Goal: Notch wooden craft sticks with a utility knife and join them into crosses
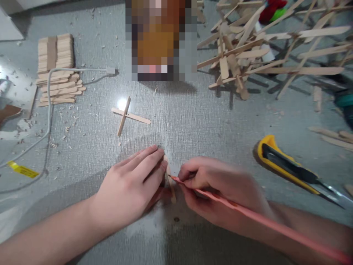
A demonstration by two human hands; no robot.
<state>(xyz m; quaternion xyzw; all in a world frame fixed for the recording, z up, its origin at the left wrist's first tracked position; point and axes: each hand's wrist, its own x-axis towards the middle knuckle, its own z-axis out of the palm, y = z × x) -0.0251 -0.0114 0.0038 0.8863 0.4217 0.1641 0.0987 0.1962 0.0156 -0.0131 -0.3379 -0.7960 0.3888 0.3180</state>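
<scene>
A wooden popsicle stick [171,186] lies on the table between my hands, partly covered by my left fingers. My left hand [135,176] bends over its left side with the fingers close together, holding it against the surface; the thumb and the stick's covered part are hidden. Pinched in my right hand [212,182] is a pink pencil [248,211], its dark tip touching or just above the stick. Beyond my left hand, two popsicle sticks form a small cross [134,117].
A banded bundle of popsicle sticks [66,51] sits at far left, loose ones below it. A white cable [49,106] curves past. A yellow utility knife [286,165] rests at right, blade out. A tangled stick structure [242,55] fills the back right. A pixelated object [156,44] stands at back.
</scene>
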